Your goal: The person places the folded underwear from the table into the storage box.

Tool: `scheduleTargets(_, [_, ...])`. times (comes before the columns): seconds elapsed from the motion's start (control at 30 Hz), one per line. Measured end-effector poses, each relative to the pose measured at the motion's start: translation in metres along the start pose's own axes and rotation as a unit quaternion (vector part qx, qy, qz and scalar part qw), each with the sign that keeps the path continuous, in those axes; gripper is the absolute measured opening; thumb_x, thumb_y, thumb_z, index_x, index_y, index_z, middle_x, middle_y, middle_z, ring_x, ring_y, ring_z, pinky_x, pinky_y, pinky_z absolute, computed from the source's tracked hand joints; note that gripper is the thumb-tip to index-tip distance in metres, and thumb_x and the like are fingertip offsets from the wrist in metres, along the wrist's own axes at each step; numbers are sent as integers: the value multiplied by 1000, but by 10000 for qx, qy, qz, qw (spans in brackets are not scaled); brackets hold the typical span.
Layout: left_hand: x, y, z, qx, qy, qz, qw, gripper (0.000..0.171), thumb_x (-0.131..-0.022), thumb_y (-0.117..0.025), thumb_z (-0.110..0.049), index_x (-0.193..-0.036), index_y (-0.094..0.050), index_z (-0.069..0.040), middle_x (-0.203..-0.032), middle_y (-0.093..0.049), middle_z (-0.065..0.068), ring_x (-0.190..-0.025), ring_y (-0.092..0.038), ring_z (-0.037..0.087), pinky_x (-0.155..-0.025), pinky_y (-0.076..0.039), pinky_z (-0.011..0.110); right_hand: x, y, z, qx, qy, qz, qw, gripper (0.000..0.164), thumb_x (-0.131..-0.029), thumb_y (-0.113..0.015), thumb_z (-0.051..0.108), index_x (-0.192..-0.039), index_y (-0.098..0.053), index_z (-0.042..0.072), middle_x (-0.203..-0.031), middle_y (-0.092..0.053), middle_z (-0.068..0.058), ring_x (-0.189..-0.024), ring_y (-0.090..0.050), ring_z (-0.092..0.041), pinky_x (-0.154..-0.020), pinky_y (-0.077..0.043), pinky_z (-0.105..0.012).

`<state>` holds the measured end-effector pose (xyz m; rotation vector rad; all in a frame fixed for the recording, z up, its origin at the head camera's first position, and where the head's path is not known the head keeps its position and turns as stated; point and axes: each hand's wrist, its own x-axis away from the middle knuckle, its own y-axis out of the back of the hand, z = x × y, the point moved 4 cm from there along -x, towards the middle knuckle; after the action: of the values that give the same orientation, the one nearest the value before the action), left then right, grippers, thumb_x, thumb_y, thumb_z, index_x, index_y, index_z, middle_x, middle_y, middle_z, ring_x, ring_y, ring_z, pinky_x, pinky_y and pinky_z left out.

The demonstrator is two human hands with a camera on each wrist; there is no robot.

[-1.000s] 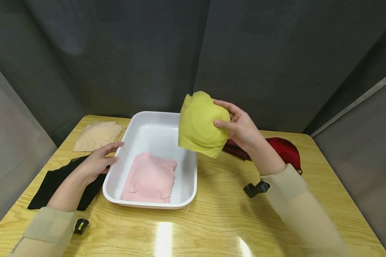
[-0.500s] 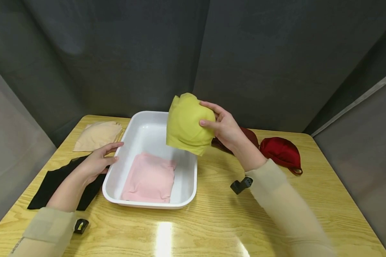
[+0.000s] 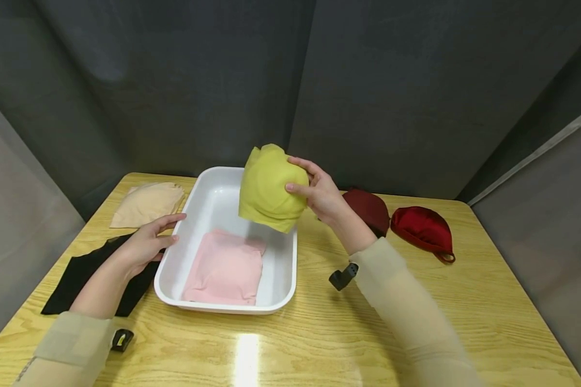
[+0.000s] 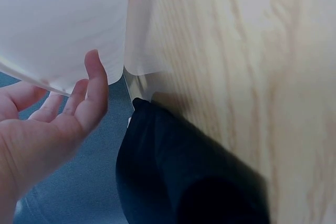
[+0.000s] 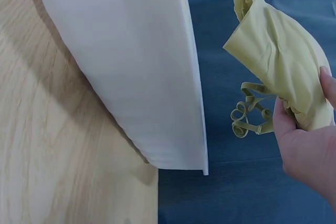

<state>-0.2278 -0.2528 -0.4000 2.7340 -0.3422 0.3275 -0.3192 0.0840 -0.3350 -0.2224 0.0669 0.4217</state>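
Observation:
My right hand (image 3: 319, 191) holds a folded yellow bra (image 3: 271, 188) above the right back part of a white tray (image 3: 222, 191), thumb on the near face. In the right wrist view thin straps dangle from the yellow bra (image 5: 289, 51), beside the tray's outer wall (image 5: 131, 66). A folded pink bra (image 3: 225, 269) lies flat in the front of the tray. My left hand (image 3: 147, 244) is at the tray's left rim, with loosely bent fingers touching its side. The left wrist view shows this hand (image 4: 58, 119) against the tray's outer wall (image 4: 63, 30).
Left of the tray lie a beige folded bra (image 3: 150, 205) and a black garment (image 3: 84, 274), partly under the left forearm. To the right rest a dark maroon bra (image 3: 368, 208) and a red one with a strap loop (image 3: 422, 228). A dark curtain (image 3: 213, 97) hangs behind the wooden table (image 3: 416, 301).
My right hand has carried the yellow bra leftward, from beyond the tray's right edge to over the tray. More of the maroon and red bras shows. My left hand stays still.

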Motion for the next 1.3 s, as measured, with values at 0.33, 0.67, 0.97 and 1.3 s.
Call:
scheduleTargets(0.33, [1, 1, 2, -46, 41, -19, 10000, 56, -100, -44, -12, -151, -22, -14, -150, -23, 21, -119, -46, 36, -81, -51, 39, -15, -7, -18, -104, -229, -119, 9996, 58, -84, -63, -9, -134, -48, 14, -134, -48, -9, -112, -53, -22, -81, -52, -29])
scheduleTargets(0.67, [-2, 1, 2, 22, 66, -19, 10000, 55, -100, -44, -11, -150, -24, -15, -150, -24, 20, -120, -45, 37, -82, -51, 41, -26, -15, -35, 99, -451, -198, 9987, 58, -83, -66, -7, -134, -50, 16, -132, -50, -13, -108, -55, -22, -82, -51, -30])
scheduleTargets(0.97, [-3, 1, 2, 41, 87, -10, 10000, 55, -100, -44, -11, -151, -23, -15, -150, -23, 19, -120, -45, 36, -82, -51, 41, -33, -22, -50, 292, -693, -196, 9970, 60, -82, -67, -7, -134, -50, 15, -130, -51, -14, -107, -56, -22, -79, -51, -29])
scheduleTargets(1.3, [-2, 0, 0, 99, 86, 17, 9999, 56, -100, -44, -10, -151, -22, -15, -150, -22, 21, -119, -45, 36, -82, -52, 41, -43, -30, -62, 1469, -835, -210, 9854, 54, -81, -71, -2, -129, -55, 18, -133, -49, -8, -114, -53, -22, -94, -46, -35])
